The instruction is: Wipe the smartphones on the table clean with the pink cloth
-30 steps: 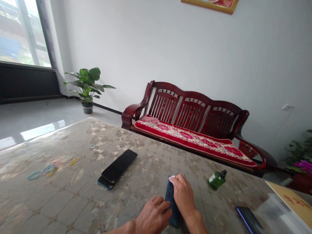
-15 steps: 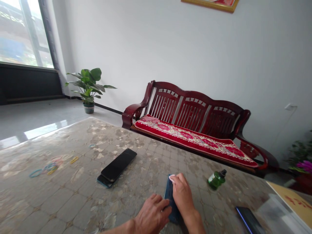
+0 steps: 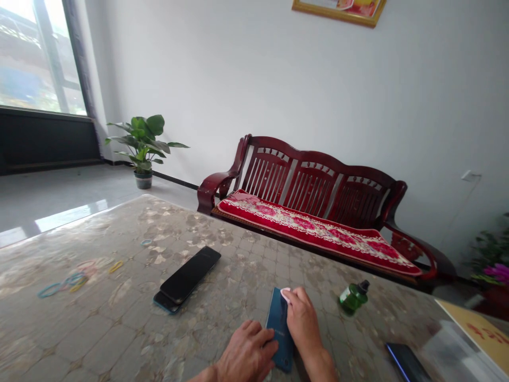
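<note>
A blue phone [image 3: 277, 315] is lying on a patterned tabletop [image 3: 199, 329], near its close edge, under two bare hands. Its long axis is running away from the person, the far end leaning slightly left; which end is its top cannot be told. Small pale lettering is showing across the glossy, blue face, too fine to read.

The right hand [image 3: 303, 321] is pinching a small white pad [image 3: 284, 293] and pressing it to the phone's far end. The left hand [image 3: 250, 351] is laying bent fingers over the nearer part; whether they are gripping the edge cannot be told.

To the left, a black phone [image 3: 191, 275] is resting partly over a blue-edged one [image 3: 163, 303], with coloured bands [image 3: 75, 280] lying beyond. To the right, a green bottle [image 3: 352, 298] is standing upright, its pale label illegible, while another dark phone [image 3: 405, 362] is lying near a yellow box [image 3: 475, 323] bearing reddish, unreadable characters. Behind, a dark red wooden bench [image 3: 312, 183] is standing against the wall.
</note>
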A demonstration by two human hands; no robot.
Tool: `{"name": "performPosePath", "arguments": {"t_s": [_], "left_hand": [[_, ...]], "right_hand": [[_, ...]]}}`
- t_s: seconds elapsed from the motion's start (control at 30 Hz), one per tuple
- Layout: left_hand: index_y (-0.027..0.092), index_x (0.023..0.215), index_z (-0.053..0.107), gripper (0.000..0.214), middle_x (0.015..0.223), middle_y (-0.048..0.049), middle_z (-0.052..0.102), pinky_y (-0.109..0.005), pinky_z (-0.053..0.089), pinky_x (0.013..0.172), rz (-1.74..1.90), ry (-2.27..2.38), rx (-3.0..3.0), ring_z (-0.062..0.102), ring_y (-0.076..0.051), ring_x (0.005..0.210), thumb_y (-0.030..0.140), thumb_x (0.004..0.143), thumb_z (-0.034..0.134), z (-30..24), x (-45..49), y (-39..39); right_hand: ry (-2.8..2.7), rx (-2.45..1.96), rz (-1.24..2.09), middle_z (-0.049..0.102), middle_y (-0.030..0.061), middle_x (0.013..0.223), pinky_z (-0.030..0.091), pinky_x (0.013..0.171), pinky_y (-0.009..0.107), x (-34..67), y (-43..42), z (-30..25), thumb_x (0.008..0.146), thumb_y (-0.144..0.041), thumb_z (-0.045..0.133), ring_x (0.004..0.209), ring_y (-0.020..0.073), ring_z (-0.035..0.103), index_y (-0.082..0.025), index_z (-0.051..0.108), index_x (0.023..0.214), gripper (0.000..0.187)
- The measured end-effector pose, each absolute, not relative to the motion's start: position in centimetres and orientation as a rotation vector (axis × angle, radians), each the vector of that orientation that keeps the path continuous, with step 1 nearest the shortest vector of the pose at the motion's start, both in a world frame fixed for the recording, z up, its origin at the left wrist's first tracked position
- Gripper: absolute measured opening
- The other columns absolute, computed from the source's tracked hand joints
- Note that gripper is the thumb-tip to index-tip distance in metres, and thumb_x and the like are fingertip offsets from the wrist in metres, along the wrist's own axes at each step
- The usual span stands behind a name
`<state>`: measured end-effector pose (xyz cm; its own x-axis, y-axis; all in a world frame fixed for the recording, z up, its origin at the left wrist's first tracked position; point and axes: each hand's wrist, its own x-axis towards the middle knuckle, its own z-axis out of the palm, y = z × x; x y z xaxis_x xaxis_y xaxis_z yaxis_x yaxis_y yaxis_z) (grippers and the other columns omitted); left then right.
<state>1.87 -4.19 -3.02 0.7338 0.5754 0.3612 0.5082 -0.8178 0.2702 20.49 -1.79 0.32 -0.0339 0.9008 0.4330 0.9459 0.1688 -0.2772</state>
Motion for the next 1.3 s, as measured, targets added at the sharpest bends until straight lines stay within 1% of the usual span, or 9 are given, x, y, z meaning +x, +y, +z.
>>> {"name": "performPosePath", "arguments": {"t_s": [0.2, 0.37, 0.5, 0.77, 0.87, 0.97, 1.07, 1.2, 1.3], "left_hand": [[0.023, 0.095, 0.057, 0.021, 0.101, 0.0010, 0.066, -0.033, 0.038, 0.072, 0.603, 0.868, 2.822, 0.054, -0.020, 0.084, 0.034, 0.083, 0.070, -4.1, 2.2, -3.6], [0.022, 0.092, 0.056, 0.017, 0.101, 0.0008, 0.065, -0.031, 0.040, 0.073, 0.645, 0.869, 2.834, 0.054, -0.019, 0.083, 0.030, 0.085, 0.069, -3.9, 2.2, -3.9], [0.022, 0.089, 0.055, 0.017, 0.096, 0.0018, 0.065, -0.031, 0.040, 0.070, 0.700, 0.863, 2.853, 0.053, -0.018, 0.080, 0.029, 0.084, 0.070, -4.0, 2.2, -4.0], [0.022, 0.087, 0.054, 0.018, 0.091, 0.0018, 0.063, -0.031, 0.039, 0.067, 0.739, 0.866, 2.865, 0.053, -0.018, 0.078, 0.029, 0.082, 0.070, -4.5, 1.1, -4.4], [0.023, 0.089, 0.054, 0.018, 0.093, 0.0014, 0.063, -0.030, 0.040, 0.068, 0.722, 0.853, 2.857, 0.053, -0.018, 0.079, 0.028, 0.082, 0.069, -4.3, 0.9, -4.5], [0.022, 0.090, 0.054, 0.012, 0.095, 0.0007, 0.063, -0.030, 0.042, 0.071, 0.713, 0.835, 2.826, 0.054, -0.017, 0.081, 0.026, 0.086, 0.064, -3.7, 0.8, -4.6], [0.022, 0.090, 0.054, 0.009, 0.095, 0.0000, 0.062, -0.030, 0.043, 0.074, 0.699, 0.837, 2.784, 0.055, -0.017, 0.082, 0.026, 0.089, 0.061, -3.1, 0.8, -4.8], [0.022, 0.090, 0.054, 0.008, 0.094, -0.0002, 0.062, -0.029, 0.043, 0.077, 0.661, 0.842, 2.744, 0.055, -0.017, 0.084, 0.027, 0.092, 0.060, -2.1, 0.6, -5.0], [0.022, 0.089, 0.054, 0.008, 0.096, 0.0000, 0.063, -0.030, 0.044, 0.079, 0.647, 0.846, 2.728, 0.056, -0.018, 0.085, 0.027, 0.092, 0.060, -1.6, 0.6, -5.1]], "right_hand": [[-2.001, -1.783, -0.086, 0.063, 0.0033, 0.084, 0.045, 0.072, 0.022, 20.8, -3.3, 0.0, 0.084, -0.004, 0.040, 0.079, 0.0150, 0.064, -0.026, 0.072, 0.092, 0.039], [-1.904, -1.811, -0.158, 0.065, 0.0043, 0.087, 0.047, 0.075, 0.023, 21.1, -2.9, -0.5, 0.088, -0.009, 0.040, 0.083, 0.0165, 0.064, -0.027, 0.072, 0.098, 0.039], [-1.881, -1.761, -0.127, 0.066, 0.0051, 0.092, 0.048, 0.075, 0.023, 20.7, -2.2, -0.9, 0.090, -0.009, 0.037, 0.084, 0.0161, 0.066, -0.026, 0.071, 0.103, 0.041], [-1.969, -1.708, -0.137, 0.063, 0.0036, 0.083, 0.046, 0.069, 0.022, 19.4, -3.9, -0.7, 0.097, -0.021, 0.037, 0.076, 0.0148, 0.062, -0.027, 0.072, 0.096, 0.036], [-1.961, -1.741, -0.140, 0.064, 0.0044, 0.086, 0.046, 0.074, 0.023, 19.6, -3.1, -0.3, 0.096, -0.016, 0.036, 0.080, 0.0158, 0.063, -0.026, 0.071, 0.099, 0.037], [-1.945, -1.775, -0.139, 0.065, 0.0056, 0.089, 0.047, 0.076, 0.024, 19.8, -2.2, 0.1, 0.094, -0.012, 0.036, 0.085, 0.0170, 0.064, -0.024, 0.071, 0.102, 0.038], [-1.959, -1.811, -0.137, 0.065, 0.0047, 0.089, 0.046, 0.075, 0.023, 19.7, -2.6, 0.3, 0.092, -0.008, 0.037, 0.084, 0.0163, 0.064, -0.025, 0.071, 0.098, 0.038], [-2.023, -1.873, -0.137, 0.064, 0.0026, 0.086, 0.043, 0.068, 0.021, 19.5, -4.1, 0.5, 0.089, -0.006, 0.039, 0.078, 0.0144, 0.064, -0.027, 0.071, 0.095, 0.038], [-2.069, -1.877, -0.115, 0.064, 0.0021, 0.087, 0.042, 0.069, 0.021, 19.7, -4.3, 0.8, 0.090, -0.006, 0.039, 0.079, 0.0135, 0.065, -0.028, 0.070, 0.096, 0.039]]}}
